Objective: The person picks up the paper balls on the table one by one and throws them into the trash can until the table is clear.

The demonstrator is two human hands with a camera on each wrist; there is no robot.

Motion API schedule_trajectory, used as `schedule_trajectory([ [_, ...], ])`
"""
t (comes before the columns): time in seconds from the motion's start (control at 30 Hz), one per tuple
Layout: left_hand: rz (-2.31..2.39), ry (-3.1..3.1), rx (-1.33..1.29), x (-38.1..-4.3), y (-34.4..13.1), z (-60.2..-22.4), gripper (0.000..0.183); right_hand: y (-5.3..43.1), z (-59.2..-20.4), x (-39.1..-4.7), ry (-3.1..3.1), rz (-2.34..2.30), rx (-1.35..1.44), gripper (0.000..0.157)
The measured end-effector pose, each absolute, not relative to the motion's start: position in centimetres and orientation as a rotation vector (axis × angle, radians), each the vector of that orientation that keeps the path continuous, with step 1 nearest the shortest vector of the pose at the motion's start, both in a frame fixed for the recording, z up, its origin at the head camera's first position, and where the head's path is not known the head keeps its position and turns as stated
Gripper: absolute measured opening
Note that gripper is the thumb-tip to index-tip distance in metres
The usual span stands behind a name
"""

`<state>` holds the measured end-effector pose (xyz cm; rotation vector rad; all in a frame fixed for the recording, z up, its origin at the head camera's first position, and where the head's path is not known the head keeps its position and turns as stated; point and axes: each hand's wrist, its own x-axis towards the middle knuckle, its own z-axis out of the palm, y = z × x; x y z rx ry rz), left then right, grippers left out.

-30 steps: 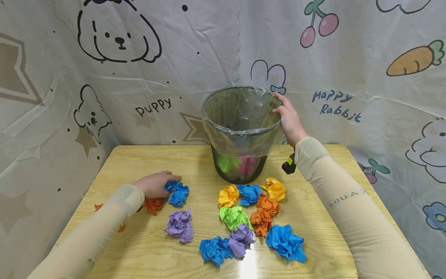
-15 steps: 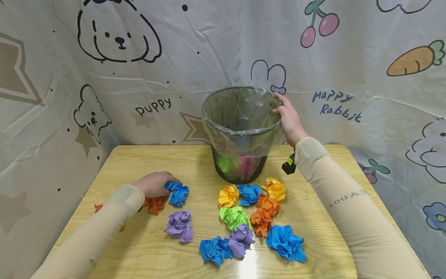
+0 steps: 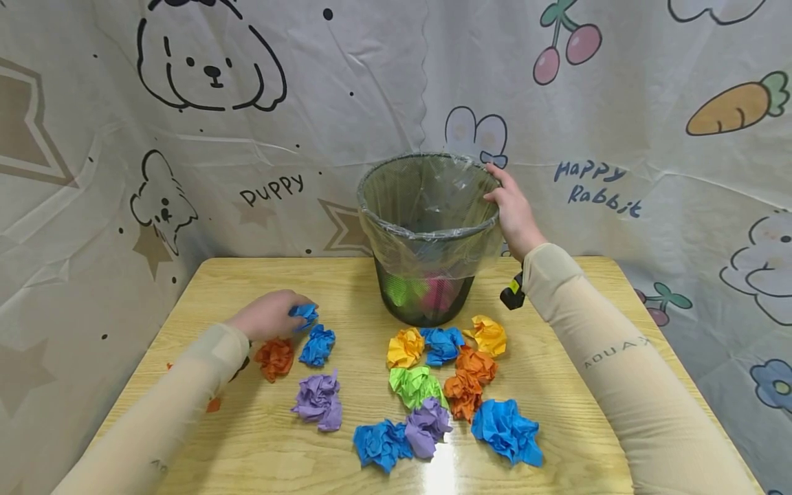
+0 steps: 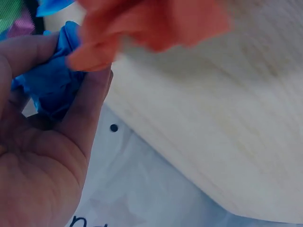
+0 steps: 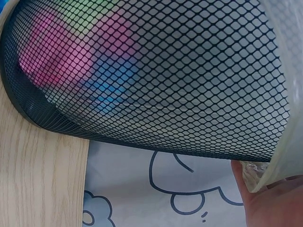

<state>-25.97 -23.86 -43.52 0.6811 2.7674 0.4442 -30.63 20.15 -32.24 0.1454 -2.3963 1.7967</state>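
My left hand (image 3: pixel 269 317) pinches a crumpled blue paper ball (image 4: pixel 49 82) between thumb and fingers. Just in front of that hand lies another blue paper ball (image 3: pixel 317 345), and an orange paper ball (image 3: pixel 275 359) sits below the wrist. My right hand (image 3: pixel 516 214) grips the right side of the rim of a black mesh wastebasket (image 3: pixel 433 235), with its thumb and fingers over the clear plastic liner (image 3: pixel 396 251). Through the mesh in the right wrist view, pink paper (image 5: pixel 57 52), blue paper (image 5: pixel 111 82) and some green show at the bottom.
Crumpled balls lie before the basket: yellow (image 3: pixel 405 348), green (image 3: pixel 417 386), orange (image 3: pixel 464 393), purple (image 3: pixel 428 427) and blue (image 3: pixel 507 432). A separate purple ball (image 3: pixel 318 401) is farther left. Orange bits (image 3: pixel 214 404) peek out beside the left sleeve. A printed curtain (image 3: pixel 278 137) hangs behind the table (image 3: pixel 260 447).
My left hand has drawn up and slightly left with a blue paper ball, apart from the blue ball lying beside it. More of the orange ball shows. My right hand stays on the rim.
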Motion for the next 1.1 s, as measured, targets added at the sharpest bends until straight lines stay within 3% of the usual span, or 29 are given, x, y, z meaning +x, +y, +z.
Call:
schedule_trajectory([
  [1.1,0.987,3.209,0.694,-27.4,-21.0,-32.5,0.032,20.1,-32.3,-30.5,-2.394,1.796,0.168,0.065],
])
